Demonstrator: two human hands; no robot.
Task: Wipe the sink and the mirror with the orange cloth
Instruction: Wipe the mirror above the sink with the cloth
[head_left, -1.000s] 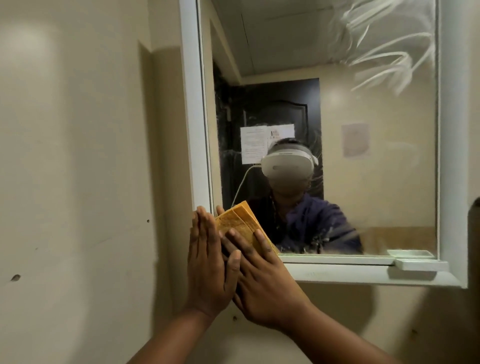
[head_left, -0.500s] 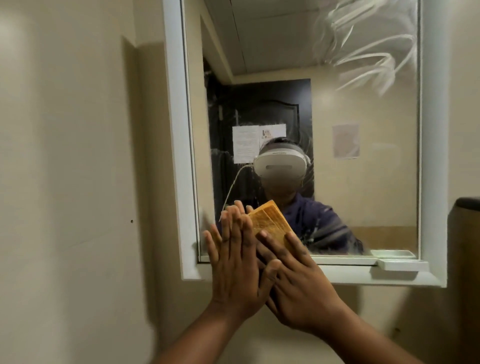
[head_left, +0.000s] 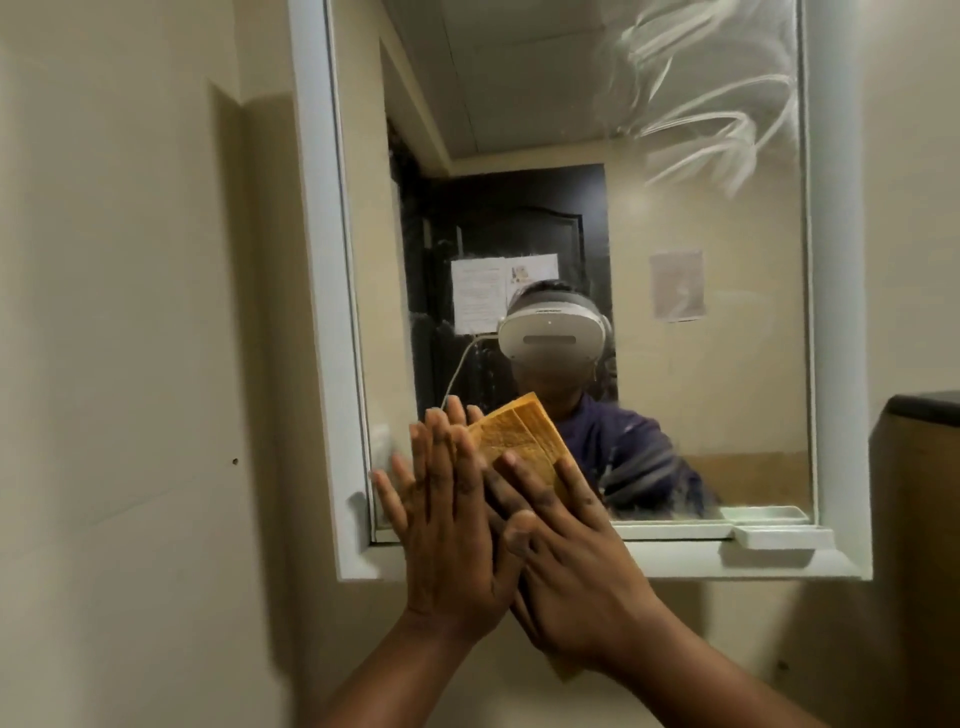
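With both hands flat, the right hand (head_left: 566, 582) pressing the orange cloth (head_left: 519, 434) to the mirror (head_left: 675, 364)'s lower left corner and the left hand (head_left: 447, 525) seemingly overlapping it, the unclenched cloth may slide down past the frame.

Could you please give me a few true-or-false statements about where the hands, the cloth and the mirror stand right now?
1. The right hand presses the orange cloth flat against the mirror. True.
2. The cloth is at the mirror's top right corner. False: it is near the bottom left corner.
3. The left hand lies flat with its fingers spread. True.
4. The white streaks are at the bottom of the glass. False: they are at the upper right.
5. The cloth is blue. False: it is orange.
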